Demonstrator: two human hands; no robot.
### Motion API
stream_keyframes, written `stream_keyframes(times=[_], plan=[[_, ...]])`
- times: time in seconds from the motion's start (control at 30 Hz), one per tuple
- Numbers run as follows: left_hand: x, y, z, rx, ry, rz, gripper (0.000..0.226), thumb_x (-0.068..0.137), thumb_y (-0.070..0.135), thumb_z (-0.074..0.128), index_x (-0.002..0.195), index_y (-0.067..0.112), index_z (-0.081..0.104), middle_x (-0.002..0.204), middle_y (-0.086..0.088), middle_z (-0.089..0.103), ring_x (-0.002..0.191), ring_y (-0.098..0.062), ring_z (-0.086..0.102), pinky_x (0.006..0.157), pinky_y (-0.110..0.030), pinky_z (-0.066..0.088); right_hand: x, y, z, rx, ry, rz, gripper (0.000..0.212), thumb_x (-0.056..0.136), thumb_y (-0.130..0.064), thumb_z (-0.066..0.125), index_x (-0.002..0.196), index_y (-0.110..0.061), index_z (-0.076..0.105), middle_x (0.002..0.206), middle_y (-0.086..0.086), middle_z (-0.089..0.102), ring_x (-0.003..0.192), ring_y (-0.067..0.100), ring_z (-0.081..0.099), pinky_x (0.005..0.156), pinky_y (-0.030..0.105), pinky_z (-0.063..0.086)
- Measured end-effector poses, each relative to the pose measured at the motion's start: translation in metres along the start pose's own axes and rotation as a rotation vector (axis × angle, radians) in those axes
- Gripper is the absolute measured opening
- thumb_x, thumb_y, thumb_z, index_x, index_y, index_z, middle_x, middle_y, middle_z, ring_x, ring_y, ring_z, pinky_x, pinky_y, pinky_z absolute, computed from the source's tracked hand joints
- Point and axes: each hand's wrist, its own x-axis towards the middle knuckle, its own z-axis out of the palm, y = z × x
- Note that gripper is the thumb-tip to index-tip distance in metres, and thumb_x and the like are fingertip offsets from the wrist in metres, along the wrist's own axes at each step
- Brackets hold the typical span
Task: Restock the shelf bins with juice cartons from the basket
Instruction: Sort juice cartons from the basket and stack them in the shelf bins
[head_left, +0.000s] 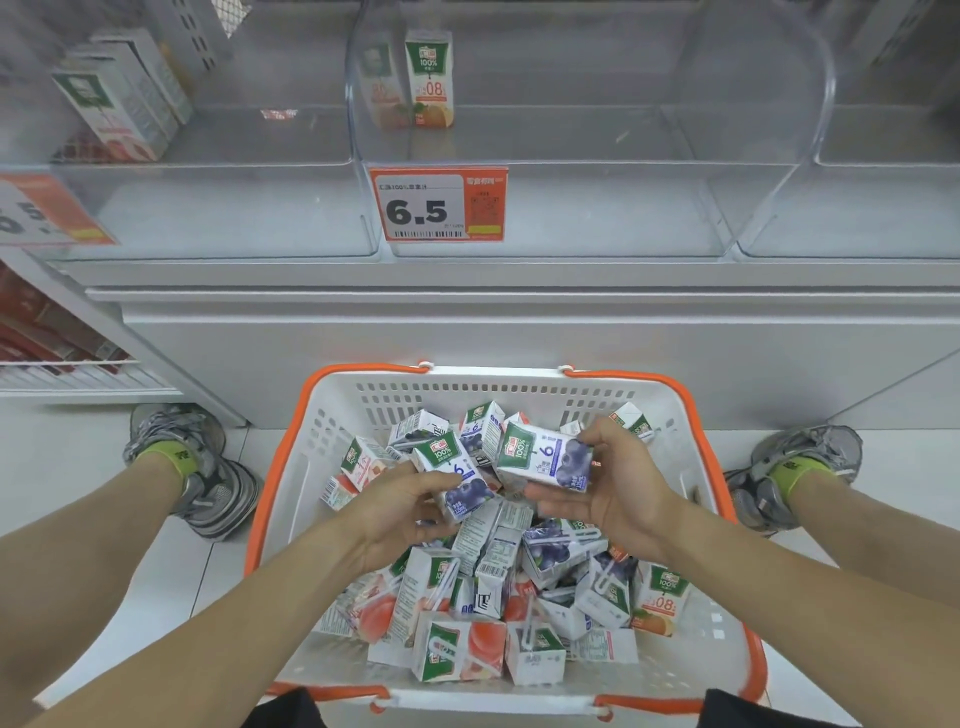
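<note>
Beyond our hands stands the shelf (519, 275) with clear bins (571, 208); the middle bin holds a single orange carton (430, 78) at its back, and more cartons (119, 98) lean in the bin to the left. An orange price tag (439, 203) reading "6.5" hangs on the middle bin's front. Nothing stands between our hands and that bin.

Our left hand (400, 512) has its fingers curled round a blueberry carton (457, 475). Our right hand (605, 488) pinches a second blueberry carton (545, 456), lying sideways just above the pile. Both are white with a green "100%" top and a blue "6".

Below them the white, orange-rimmed basket (332, 447) holds a jumble of cartons, peach, orange and blueberry; smaller print is probably too blurred to read.
</note>
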Motion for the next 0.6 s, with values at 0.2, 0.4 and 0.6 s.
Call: stream_keyframes(times=[0.2, 0.4, 0.6], plan=[[-0.006, -0.009, 0.016, 0.041, 0.001, 0.016, 0.045, 0.082, 0.0, 0.075, 0.122, 0.009, 0.057, 0.098, -0.009, 0.073, 0.078, -0.019, 0.063, 0.077, -0.039, 0.057, 0.003, 0.038, 0.003, -0.101, 0.072, -0.056, 0.028, 0.099, -0.028, 0.047, 0.107, -0.017, 0.071, 0.104, 0.014, 0.074, 0.091, 0.027, 0.057, 0.081, 0.041, 0.049], [-0.012, -0.01, 0.017, 0.115, -0.13, 0.097, 0.056, 0.077, 0.006, 0.076, 0.129, 0.01, 0.056, 0.119, -0.01, 0.071, 0.101, -0.026, 0.061, 0.092, -0.044, 0.051, -0.003, 0.028, 0.007, -0.232, -0.043, -0.103, 0.021, 0.09, 0.002, 0.059, 0.105, 0.001, 0.073, 0.103, 0.011, 0.075, 0.081, 0.021, 0.062, 0.068, 0.032, 0.054], [-0.012, -0.011, 0.017, 0.094, -0.215, 0.13, 0.08, 0.067, 0.031, 0.087, 0.135, 0.009, 0.052, 0.121, -0.016, 0.066, 0.101, -0.029, 0.061, 0.094, -0.045, 0.051, -0.001, 0.024, 0.01, -0.369, -0.027, -0.154, 0.016, 0.091, -0.008, 0.065, 0.101, -0.006, 0.077, 0.1, 0.007, 0.077, 0.087, 0.022, 0.071, 0.08, 0.033, 0.059]])
